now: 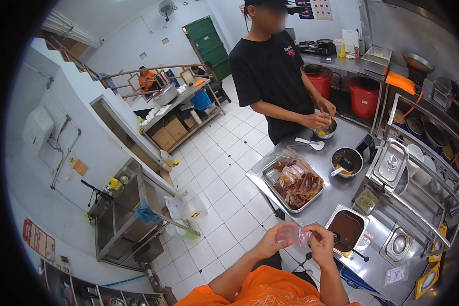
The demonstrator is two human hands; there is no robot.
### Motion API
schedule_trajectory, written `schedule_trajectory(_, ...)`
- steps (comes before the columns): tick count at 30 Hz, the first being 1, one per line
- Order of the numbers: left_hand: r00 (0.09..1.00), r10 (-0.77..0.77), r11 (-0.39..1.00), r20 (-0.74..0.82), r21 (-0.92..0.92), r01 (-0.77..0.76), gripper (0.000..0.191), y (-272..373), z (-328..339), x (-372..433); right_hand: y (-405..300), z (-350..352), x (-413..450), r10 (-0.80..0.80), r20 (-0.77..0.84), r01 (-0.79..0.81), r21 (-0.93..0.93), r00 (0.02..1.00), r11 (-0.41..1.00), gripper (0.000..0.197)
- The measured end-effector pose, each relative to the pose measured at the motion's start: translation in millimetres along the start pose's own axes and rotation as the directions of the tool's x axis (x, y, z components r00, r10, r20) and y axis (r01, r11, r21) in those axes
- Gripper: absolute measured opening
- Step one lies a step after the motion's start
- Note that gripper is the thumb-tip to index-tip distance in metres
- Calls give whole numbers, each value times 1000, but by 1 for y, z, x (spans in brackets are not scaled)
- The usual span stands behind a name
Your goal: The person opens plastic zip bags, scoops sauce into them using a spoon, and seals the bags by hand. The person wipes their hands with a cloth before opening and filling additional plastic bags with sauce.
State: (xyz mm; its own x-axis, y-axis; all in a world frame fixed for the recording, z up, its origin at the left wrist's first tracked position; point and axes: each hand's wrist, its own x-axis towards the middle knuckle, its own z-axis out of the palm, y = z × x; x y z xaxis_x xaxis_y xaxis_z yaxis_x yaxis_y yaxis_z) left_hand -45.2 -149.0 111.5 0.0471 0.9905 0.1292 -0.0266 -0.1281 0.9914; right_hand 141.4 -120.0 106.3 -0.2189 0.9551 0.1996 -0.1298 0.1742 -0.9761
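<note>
My left hand (pixel 273 241) holds a clear plastic cup or ring (pixel 289 232), its exact kind unclear. Pinched in the fingers of my right hand (pixel 318 239) is a small clear plastic bag (pixel 304 236), which touches the clear piece. Right beside my right hand, a steel pan (pixel 347 229) holds dark brown sauce, with a black-handled ladle (pixel 350 248) resting in it. Farther up the table, a steel tray (pixel 315 193) is heaped with filled plastic bags (pixel 296 179) of reddish-brown food.
A co-worker in black (pixel 271 72) stands across the steel table (pixel 290 151), hands over a bowl with egg (pixel 324 132). Nearby lie a white rice paddle (pixel 310 143) and a bowl with a white-handled utensil (pixel 347 162). A metal rack (pixel 417 214) borders the right side.
</note>
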Motion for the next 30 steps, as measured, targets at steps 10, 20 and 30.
schedule_trajectory(10,998,-66,992,-19,103,68,16,0,2,2,24,-7,-11,-84,-130,95,85,988,992,23)
schedule_trajectory(20,986,-156,987,51,53,153,31,11,17,7,8,-15,-17,-13,-171,55,239,985,970,15)
schedule_trajectory(30,969,-228,963,91,167,211,16,9,22,7,6,-28,-25,-91,-192,57,-179,977,982,11)
